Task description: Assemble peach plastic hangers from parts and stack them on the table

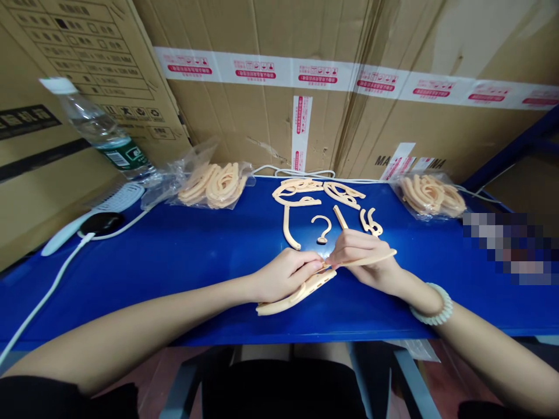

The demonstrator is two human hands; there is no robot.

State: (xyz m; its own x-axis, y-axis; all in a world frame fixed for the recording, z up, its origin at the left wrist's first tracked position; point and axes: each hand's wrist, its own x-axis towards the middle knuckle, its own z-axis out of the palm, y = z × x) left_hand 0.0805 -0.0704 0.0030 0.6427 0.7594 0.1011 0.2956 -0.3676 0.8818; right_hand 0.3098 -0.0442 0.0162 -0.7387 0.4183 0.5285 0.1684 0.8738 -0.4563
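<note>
Slotted piece (321,284) and slim piece (379,256) converge at your fingertips above the front of the blue table (196,250), any contact hidden by fingers. Your left hand (286,270) closes around the slotted one; your right hand (364,241), curled in a pinch, grips the slim one. Pinch close to the ends, align before pressing, press without twisting. Beyond lies a hook (322,227); farther back, a left bag (216,186) and right bag (430,195) hold similar pieces.
</note>
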